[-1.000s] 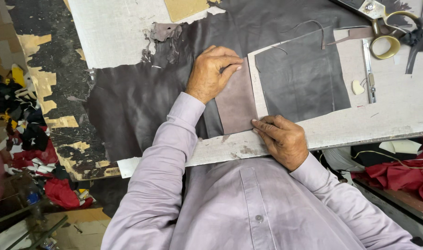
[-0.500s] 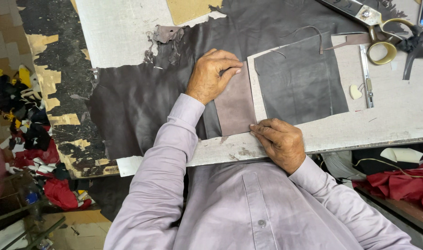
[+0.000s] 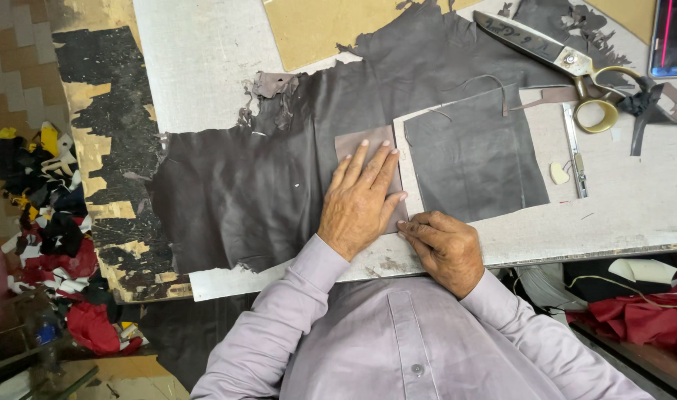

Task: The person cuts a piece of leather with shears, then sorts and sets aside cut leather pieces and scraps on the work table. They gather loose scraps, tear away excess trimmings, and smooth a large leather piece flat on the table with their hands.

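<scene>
The left hand [image 3: 360,196] lies flat, fingers spread and grasping nothing, pressing a small brownish rectangular pattern piece [image 3: 368,142] onto the large dark brown leather hide [image 3: 249,192]. That hide is the landmark: it spreads across the grey-white work table [image 3: 198,67], and the pattern piece sits on its right part. The right hand [image 3: 446,248], just right of the hide's lower edge, has its fingers curled with the tips touching the pattern piece's lower right corner; whether it pinches anything cannot be told. Right of the hide lies 1 cut dark grey leather rectangle [image 3: 475,159]. Further right and up rest large shears with brass-coloured handles [image 3: 568,63]. Left of the hide, off the table, lies a heap of coloured scraps [image 3: 49,222].
</scene>
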### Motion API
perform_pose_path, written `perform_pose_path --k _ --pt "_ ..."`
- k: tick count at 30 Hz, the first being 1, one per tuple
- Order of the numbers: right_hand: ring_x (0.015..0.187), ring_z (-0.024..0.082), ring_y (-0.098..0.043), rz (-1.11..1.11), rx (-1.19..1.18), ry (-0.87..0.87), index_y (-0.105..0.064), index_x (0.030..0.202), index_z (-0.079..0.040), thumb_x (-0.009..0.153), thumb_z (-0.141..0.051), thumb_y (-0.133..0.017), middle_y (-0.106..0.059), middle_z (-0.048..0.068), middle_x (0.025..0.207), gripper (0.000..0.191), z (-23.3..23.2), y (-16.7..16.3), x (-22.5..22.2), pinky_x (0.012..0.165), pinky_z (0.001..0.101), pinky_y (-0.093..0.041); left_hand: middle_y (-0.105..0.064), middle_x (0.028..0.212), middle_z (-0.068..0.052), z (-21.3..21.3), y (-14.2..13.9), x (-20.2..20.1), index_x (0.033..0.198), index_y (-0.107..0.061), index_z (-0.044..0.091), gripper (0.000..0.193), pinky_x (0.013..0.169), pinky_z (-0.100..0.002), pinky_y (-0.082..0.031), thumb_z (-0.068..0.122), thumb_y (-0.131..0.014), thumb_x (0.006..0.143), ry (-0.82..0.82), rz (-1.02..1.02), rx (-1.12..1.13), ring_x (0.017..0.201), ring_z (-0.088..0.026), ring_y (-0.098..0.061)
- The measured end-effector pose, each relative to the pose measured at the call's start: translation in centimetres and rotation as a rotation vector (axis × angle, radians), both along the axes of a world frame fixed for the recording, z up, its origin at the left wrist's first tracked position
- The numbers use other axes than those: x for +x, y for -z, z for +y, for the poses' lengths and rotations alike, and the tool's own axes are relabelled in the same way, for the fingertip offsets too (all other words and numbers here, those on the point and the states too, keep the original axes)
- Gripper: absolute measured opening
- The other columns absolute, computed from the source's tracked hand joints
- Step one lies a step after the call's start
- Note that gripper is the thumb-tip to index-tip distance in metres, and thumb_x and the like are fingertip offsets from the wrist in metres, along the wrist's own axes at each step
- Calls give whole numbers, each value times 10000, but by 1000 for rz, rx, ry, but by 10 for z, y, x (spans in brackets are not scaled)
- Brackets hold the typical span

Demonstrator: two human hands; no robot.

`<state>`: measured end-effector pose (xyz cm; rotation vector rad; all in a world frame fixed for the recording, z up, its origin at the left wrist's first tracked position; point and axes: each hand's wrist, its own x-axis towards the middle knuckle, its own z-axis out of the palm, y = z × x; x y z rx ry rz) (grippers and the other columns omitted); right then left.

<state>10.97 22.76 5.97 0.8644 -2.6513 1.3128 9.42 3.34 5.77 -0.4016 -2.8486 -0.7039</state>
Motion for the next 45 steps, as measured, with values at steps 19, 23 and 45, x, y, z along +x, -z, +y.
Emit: perform_pose_path --k 19,23,45 --pt "719 175 -705 -7 7 5 -796 951 -45 805 -38 -815 -743 57 920 148 -1 1 -8 604 282 -570 -354 1668 -63 -1 18 -7 1582 -394 136 684 1256 -495 -248 466 -570 1010 1 -159 -57 1559 -325 -262" --pt "705 166 -703 -9 7 11 -793 932 -42 806 -35 -814 -743 51 907 127 -2 0 -8 600 278 -573 -231 1675 -159 1 16 -10 1603 -301 112 748 1253 -513 -185 502 -530 1008 -22 -183 -108 1560 -355 -176" --pt "785 199 -741 34 27 25 -795 963 -53 799 -64 -821 -747 109 1128 166 -5 -6 -5 647 282 -594 -210 1689 -154 -2 8 -7 1611 -270 84 780 1258 -547 -133 506 -520 1005 -16 -191 -144 1568 -375 -153"
